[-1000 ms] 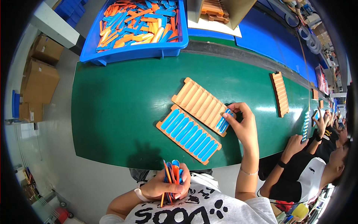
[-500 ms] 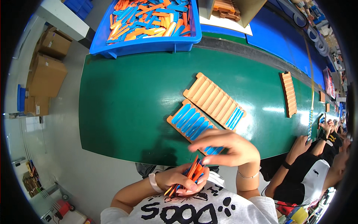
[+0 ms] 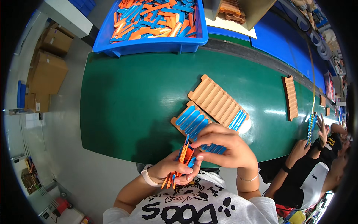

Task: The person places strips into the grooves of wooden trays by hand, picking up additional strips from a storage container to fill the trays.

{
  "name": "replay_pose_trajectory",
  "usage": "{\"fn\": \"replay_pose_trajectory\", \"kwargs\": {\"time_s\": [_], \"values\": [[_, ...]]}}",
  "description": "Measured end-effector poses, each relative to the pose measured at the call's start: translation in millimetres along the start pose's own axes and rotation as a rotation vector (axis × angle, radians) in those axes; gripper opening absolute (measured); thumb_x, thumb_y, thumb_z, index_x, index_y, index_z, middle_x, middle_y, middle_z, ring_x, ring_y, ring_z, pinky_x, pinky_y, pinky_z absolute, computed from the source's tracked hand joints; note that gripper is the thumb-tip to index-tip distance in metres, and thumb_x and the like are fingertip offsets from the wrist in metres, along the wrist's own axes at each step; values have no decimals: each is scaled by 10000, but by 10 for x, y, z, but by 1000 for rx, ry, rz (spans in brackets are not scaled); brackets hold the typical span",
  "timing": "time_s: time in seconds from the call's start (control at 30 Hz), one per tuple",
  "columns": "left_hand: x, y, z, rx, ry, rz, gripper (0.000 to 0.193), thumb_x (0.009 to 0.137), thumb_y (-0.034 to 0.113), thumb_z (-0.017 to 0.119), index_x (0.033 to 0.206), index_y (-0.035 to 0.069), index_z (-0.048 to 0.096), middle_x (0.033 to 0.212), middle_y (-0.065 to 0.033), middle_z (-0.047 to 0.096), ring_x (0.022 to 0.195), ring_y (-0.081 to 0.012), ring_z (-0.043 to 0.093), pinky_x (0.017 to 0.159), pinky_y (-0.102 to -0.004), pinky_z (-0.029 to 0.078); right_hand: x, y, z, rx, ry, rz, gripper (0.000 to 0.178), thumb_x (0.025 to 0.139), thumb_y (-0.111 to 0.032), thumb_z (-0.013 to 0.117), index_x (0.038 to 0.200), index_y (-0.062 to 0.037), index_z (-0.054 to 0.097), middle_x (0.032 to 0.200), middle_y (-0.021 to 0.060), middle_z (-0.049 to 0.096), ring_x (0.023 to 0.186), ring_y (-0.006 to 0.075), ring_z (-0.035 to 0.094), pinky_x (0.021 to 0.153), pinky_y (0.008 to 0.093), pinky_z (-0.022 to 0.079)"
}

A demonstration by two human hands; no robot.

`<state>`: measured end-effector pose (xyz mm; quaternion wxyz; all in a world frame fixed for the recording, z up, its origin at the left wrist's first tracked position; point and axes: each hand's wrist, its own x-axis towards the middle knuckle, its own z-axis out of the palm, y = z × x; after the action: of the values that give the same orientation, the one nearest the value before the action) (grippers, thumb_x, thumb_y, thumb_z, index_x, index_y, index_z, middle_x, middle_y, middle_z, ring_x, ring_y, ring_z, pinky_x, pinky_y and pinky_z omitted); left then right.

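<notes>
My left hand is closed around a bundle of flat, round-ended orange and blue strips, fanned out in front of my shirt. The curled fingers of my right hand meet the upper end of this bundle; what is between their tips is hidden. Just beyond lies a tan slotted tray with blue strips in its slots, partly covered by my right hand. Alongside it, a second tan slotted tray has blue strips at its right end and bare slots elsewhere.
A blue bin heaped with orange and blue strips stands at the green table's far edge. Another slotted tray lies farther right. Beside me on the right, a person's hands hold a tray of strips. Cardboard boxes stand left.
My right hand has come down from above the bundle to its upper end, and its fingers have drawn closer together. The bundle in my left hand has turned more upright.
</notes>
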<state>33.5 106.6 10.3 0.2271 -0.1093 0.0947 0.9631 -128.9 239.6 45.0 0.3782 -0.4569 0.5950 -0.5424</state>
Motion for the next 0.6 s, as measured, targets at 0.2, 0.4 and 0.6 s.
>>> {"fn": "replay_pose_trajectory", "kwargs": {"time_s": [0.2, 0.4, 0.6], "values": [[5, 23, -22, -14, -7, -52, 276, 818, 91, 570, 1047, 16, 436, 736, -94, 519, 433, -67, 409, 407, -199, 327, -50, 115, 15, -23, 0, 19, 177, 745, -48, 745, 894, -1, 663, 893, 98, 633, 830, 213, 620, 756, 316, 491], [-24, 24, -24, 62, -23, -1, 207, 903, 140, 546, 1048, 19, 463, 778, -159, 566, 440, -80, 418, 427, -218, 350, -334, 204, -601, -68, 490, 277, 80, 825, -53, 677, 863, 7, 639, 828, 66, 672, 745, 148, 642, 728, 275, 501], [-49, 51, -84, 42, -11, -1, 234, 889, 172, 562, 1024, 13, 456, 771, -203, 591, 414, -93, 420, 402, -230, 339, -239, 423, -905, -520, 482, 367, 108, 765, -65, 709, 846, -6, 669, 823, 90, 635, 660, 207, 599, 679, 339, 487]]}}
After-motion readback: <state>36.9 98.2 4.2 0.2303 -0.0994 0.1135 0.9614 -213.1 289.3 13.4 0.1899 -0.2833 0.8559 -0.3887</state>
